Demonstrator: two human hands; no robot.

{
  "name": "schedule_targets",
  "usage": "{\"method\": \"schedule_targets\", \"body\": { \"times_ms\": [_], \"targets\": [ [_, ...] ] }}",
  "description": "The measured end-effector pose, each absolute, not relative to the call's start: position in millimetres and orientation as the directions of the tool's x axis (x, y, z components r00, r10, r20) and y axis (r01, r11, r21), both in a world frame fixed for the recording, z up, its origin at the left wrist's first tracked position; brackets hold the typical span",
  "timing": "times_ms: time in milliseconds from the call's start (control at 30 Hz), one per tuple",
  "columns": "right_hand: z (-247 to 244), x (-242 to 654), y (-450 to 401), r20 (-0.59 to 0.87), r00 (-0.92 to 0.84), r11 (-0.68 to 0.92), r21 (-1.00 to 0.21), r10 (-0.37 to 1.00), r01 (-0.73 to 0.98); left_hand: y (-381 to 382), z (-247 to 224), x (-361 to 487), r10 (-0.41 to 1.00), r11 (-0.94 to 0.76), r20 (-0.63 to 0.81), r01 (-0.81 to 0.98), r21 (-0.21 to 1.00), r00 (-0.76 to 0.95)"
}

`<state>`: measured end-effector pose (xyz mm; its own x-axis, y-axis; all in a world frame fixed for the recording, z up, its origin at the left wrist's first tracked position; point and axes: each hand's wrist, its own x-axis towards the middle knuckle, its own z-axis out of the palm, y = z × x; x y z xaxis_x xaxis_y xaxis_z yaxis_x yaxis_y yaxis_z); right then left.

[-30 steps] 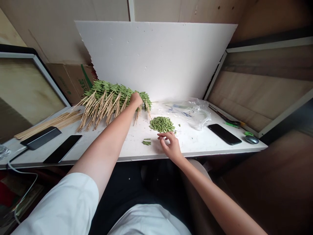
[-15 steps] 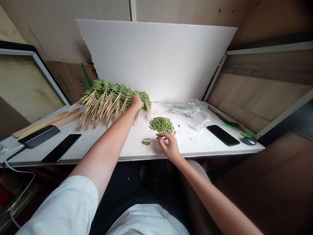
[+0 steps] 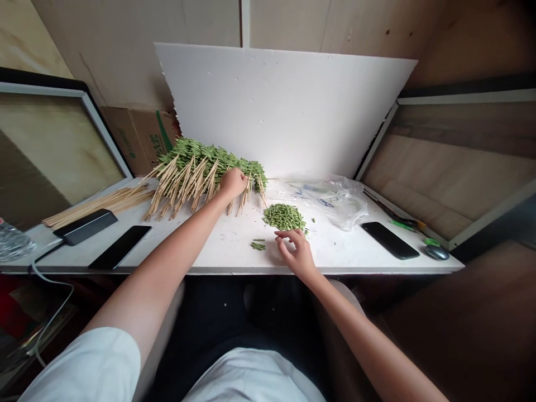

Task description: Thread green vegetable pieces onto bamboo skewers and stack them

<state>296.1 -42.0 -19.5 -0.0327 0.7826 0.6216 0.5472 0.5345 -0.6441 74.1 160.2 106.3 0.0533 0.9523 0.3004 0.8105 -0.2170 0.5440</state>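
Observation:
My left hand (image 3: 233, 183) is closed at the front of a heap of skewered green bean pieces (image 3: 209, 153), near its right end. Its fingertips are partly hidden, so whatever they pinch does not show. Bare ends of wooden skewers (image 3: 184, 187) stick out of the heap towards me. My right hand (image 3: 296, 251) hovers low over the table, thumb and fingers apart with nothing visible between them. Just beyond it lies a pile of loose cut green beans (image 3: 283, 216). To its left, a few bean pieces (image 3: 258, 244) lie side by side.
Loose bare skewers (image 3: 100, 205), a black device with a cable (image 3: 86, 226) and a phone (image 3: 120, 247) lie at the left. On the right are a clear plastic bag (image 3: 345, 204), another phone (image 3: 390, 240) and a mouse (image 3: 436, 252). A white foam board (image 3: 288, 106) stands behind.
The view has swung slightly left. My left hand has shifted a little left and towards me along the heap's front. The right hand keeps about the same place by the loose beans.

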Motion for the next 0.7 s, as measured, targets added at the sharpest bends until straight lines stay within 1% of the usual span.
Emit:
{"method": "schedule_targets", "body": {
  "times_ms": [100,133,233,333,433,500,533,567,633,667,700],
  "targets": [
    [-18.7,295.1,-41.5,0.633,-0.095,0.554,-0.584,0.769,0.593,127.1,101.5,40.9,0.910,-0.248,0.410,0.866,0.435,0.055],
    [-18.4,294.7,-41.5,0.638,-0.114,0.562,-0.563,0.762,0.606,115.4,99.2,27.5,0.901,-0.258,0.430,0.873,0.414,0.062],
    [-18.2,293.7,-41.4,0.657,-0.138,0.581,-0.524,0.741,0.622,83.8,91.7,-18.4,0.864,-0.239,0.503,0.888,0.394,0.010],
    [-19.9,293.5,-40.3,0.674,-0.138,0.586,-0.501,0.726,0.637,63.4,88.9,-71.6,0.810,-0.227,0.583,0.878,0.421,-0.070],
    [-22.9,294.1,-38.8,0.688,-0.119,0.576,-0.487,0.716,0.656,57.0,97.7,-131.9,0.706,-0.178,0.676,0.870,0.460,-0.213],
    [-24.0,294.6,-38.6,0.691,-0.094,0.562,-0.493,0.717,0.665,59.8,109.9,-176.2,0.551,-0.149,0.761,0.856,0.495,-0.343],
    [-23.9,294.8,-38.9,0.689,-0.082,0.553,-0.499,0.720,0.667,63.1,116.7,-199.6,0.459,-0.119,0.780,0.841,0.528,-0.425],
    [-23.3,294.8,-39.5,0.685,-0.071,0.544,-0.507,0.725,0.669,67.4,123.1,-223.6,0.365,-0.081,0.781,0.818,0.569,-0.507],
    [-20.6,294.6,-40.9,0.673,-0.057,0.527,-0.521,0.738,0.672,78.2,132.1,-272.0,0.271,-0.009,0.766,0.794,0.608,-0.583],
    [-18.8,294.3,-41.6,0.668,-0.050,0.519,-0.525,0.742,0.675,83.9,134.0,-295.5,0.279,0.040,0.755,0.793,0.608,-0.593],
    [-16.8,294.1,-42.0,0.665,-0.048,0.513,-0.526,0.745,0.679,89.5,134.1,-317.8,0.332,0.088,0.732,0.792,0.604,-0.595]
  ]
}}
